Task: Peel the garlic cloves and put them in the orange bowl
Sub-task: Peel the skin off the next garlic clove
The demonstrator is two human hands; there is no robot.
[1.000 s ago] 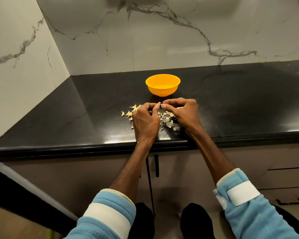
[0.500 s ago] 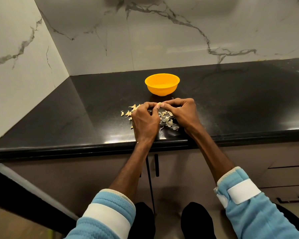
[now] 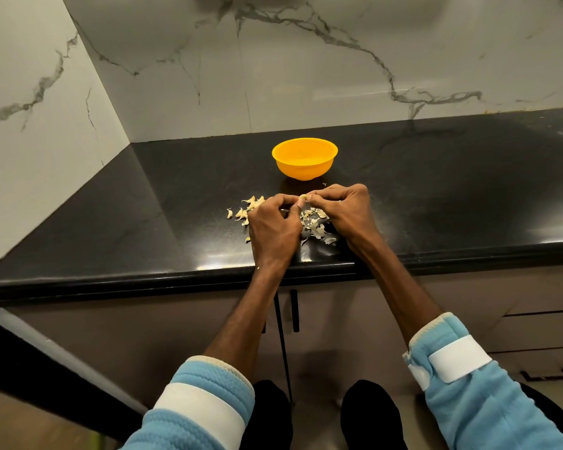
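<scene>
Both hands meet low over the black desk (image 3: 436, 190). The left hand (image 3: 273, 225) and the right hand (image 3: 345, 212), fingers curled, pinch one pale garlic clove (image 3: 303, 199) between their fingertips. The orange bowl (image 3: 304, 160) stands upright at 12 o'clock from the hands, near them but apart. Loose cloves (image 3: 249, 206) lie on the desk at 10 o'clock from the left hand. Peel scraps (image 3: 316, 227) are strewn between the hands, at 5 o'clock from the held clove. Blue sleeves (image 3: 488, 407) with white bands cover the forearms at 6 o'clock.
</scene>
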